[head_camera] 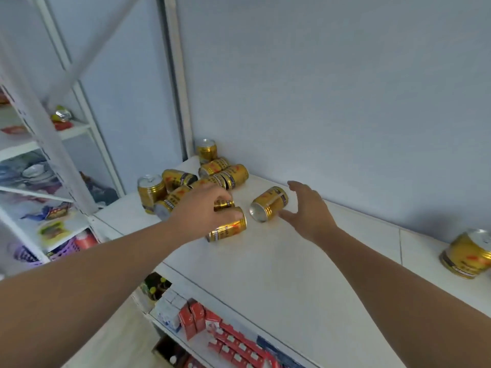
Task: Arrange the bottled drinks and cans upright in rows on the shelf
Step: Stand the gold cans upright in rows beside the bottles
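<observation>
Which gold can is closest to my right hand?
The lone can lying on its side beside the right hand, silver end toward the camera, apart from the pile.

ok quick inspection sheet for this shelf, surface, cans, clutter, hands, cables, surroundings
surface: white shelf top against a pale wall
job's things: heap of gold cans on their sides, back left; corner can, left-edge can and far-right can upright; lone can lying mid-shelf
clutter: nothing seen
grippers: left hand grips a held can beside the heap; right hand open by the lone can
cables: nothing seen
surroundings: red cartons below the shelf top; white rack with snack packets at left
</observation>
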`<action>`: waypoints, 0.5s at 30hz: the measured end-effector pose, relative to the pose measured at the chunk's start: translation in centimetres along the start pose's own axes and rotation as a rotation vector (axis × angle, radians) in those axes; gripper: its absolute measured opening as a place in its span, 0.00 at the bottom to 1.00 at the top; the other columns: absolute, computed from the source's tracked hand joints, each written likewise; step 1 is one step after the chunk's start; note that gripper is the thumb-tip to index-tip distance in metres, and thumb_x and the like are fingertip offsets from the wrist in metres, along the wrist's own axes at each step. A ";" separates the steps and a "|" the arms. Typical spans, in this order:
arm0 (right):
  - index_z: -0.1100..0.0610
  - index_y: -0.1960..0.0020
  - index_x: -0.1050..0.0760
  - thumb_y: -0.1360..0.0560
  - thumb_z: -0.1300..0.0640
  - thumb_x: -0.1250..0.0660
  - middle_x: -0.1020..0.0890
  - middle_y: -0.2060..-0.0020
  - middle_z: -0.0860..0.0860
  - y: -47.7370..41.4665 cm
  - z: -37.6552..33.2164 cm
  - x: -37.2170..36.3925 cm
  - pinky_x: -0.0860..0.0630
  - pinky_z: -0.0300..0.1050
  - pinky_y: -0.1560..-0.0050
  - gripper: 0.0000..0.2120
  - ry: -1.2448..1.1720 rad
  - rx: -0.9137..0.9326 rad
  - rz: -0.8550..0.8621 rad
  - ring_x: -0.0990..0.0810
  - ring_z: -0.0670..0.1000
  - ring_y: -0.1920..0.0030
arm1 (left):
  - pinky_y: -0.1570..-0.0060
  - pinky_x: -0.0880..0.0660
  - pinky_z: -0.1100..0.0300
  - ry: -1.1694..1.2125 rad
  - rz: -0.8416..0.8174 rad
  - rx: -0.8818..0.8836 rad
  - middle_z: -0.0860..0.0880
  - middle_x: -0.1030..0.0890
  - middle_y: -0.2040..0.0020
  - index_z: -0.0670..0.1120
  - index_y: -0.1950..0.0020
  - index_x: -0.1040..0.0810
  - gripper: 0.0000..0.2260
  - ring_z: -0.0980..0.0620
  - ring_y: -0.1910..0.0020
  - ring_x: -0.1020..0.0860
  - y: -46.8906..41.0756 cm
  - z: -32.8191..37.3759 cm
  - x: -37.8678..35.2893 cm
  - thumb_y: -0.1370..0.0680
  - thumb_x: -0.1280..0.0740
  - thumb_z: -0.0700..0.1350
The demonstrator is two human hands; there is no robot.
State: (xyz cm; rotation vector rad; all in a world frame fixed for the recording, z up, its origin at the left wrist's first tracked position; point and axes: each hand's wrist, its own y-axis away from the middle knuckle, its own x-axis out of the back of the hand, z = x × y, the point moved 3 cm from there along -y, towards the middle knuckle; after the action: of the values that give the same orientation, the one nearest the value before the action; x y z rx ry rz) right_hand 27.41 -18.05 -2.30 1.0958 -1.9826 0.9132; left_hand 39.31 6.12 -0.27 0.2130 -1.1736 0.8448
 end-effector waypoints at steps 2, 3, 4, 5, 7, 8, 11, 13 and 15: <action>0.49 0.23 0.37 0.28 0.44 0.25 0.30 0.27 0.49 -1.6 -1.2 -0.4 0.35 0.55 0.31 0.39 0.079 0.055 -0.082 0.33 0.54 0.28 | 0.53 0.27 0.57 -0.066 -0.029 0.035 0.59 0.24 0.47 0.57 0.41 0.23 0.30 0.58 0.48 0.26 0.8 -1.4 0.4 0.33 0.37 0.76; 0.48 0.23 0.37 0.29 0.42 0.25 0.30 0.26 0.48 -2.3 -1.6 -0.8 0.36 0.54 0.30 0.39 0.131 0.076 -0.130 0.34 0.53 0.27 | 0.51 0.26 0.55 -0.085 -0.049 0.060 0.59 0.25 0.46 0.57 0.40 0.24 0.32 0.57 0.47 0.26 1.2 -2.0 0.4 0.34 0.37 0.76; 0.47 0.23 0.37 0.29 0.41 0.25 0.31 0.26 0.48 -2.8 -1.9 -1.2 0.37 0.54 0.30 0.40 0.180 0.089 -0.176 0.35 0.52 0.27 | 0.49 0.26 0.55 -0.098 -0.068 0.086 0.58 0.25 0.45 0.57 0.38 0.24 0.33 0.57 0.46 0.27 1.6 -2.7 0.2 0.35 0.37 0.76; 0.47 0.23 0.37 0.30 0.40 0.25 0.31 0.26 0.47 -3.3 -2.0 -1.7 0.37 0.54 0.29 0.40 0.213 0.094 -0.212 0.36 0.52 0.26 | 0.48 0.26 0.54 -0.103 -0.085 0.106 0.58 0.26 0.44 0.56 0.36 0.25 0.34 0.57 0.45 0.27 1.9 -3.2 -0.1 0.35 0.36 0.76; 0.46 0.25 0.34 0.31 0.36 0.26 0.29 0.28 0.47 -3.8 -1.9 -2.3 0.35 0.54 0.31 0.39 0.264 0.093 -0.236 0.33 0.52 0.29 | 0.46 0.27 0.54 -0.092 -0.115 0.121 0.57 0.28 0.41 0.56 0.33 0.27 0.36 0.56 0.42 0.27 2.6 -3.6 -1.1 0.35 0.35 0.75; 0.45 0.27 0.32 0.32 0.33 0.27 0.28 0.31 0.47 -4.0 -2.0 -2.6 0.34 0.54 0.33 0.37 0.318 0.105 -0.221 0.32 0.53 0.31 | 0.44 0.26 0.53 -0.084 -0.125 0.124 0.56 0.29 0.38 0.56 0.31 0.29 0.38 0.55 0.40 0.27 2.9 -3.7 -1.5 0.35 0.34 0.75; 0.45 0.35 0.27 0.35 0.25 0.34 0.27 0.41 0.51 -4.3 -2.8 -3.4 0.33 0.55 0.39 0.36 0.578 0.146 -0.125 0.30 0.57 0.39 | 0.42 0.24 0.51 -0.104 -0.103 0.142 0.52 0.31 0.35 0.53 0.28 0.32 0.41 0.51 0.39 0.27 3.2 -3.4 -2.6 0.34 0.33 0.75; 0.47 0.39 0.27 0.36 0.23 0.37 0.28 0.46 0.52 -4.4 -3.0 -3.7 0.31 0.54 0.42 0.36 0.665 0.152 -0.111 0.29 0.56 0.43 | 0.44 0.22 0.51 -0.146 -0.073 0.141 0.51 0.32 0.37 0.52 0.30 0.32 0.41 0.51 0.41 0.26 3.3 -3.0 -2.9 0.34 0.33 0.75; 0.49 0.41 0.29 0.37 0.24 0.33 0.26 0.48 0.51 -4.4 -2.7 -3.9 0.30 0.51 0.46 0.35 0.593 0.127 -0.159 0.28 0.55 0.46 | 0.45 0.23 0.52 -0.209 -0.050 0.107 0.51 0.30 0.39 0.51 0.32 0.31 0.39 0.51 0.42 0.26 3.2 -2.7 -2.9 0.33 0.33 0.75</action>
State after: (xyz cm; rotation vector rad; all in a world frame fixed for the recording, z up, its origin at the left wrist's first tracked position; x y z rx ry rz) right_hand 33.52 -16.03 -3.05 0.8988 -1.3511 1.1317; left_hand 38.70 8.44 -4.72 0.4250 -1.3130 0.8567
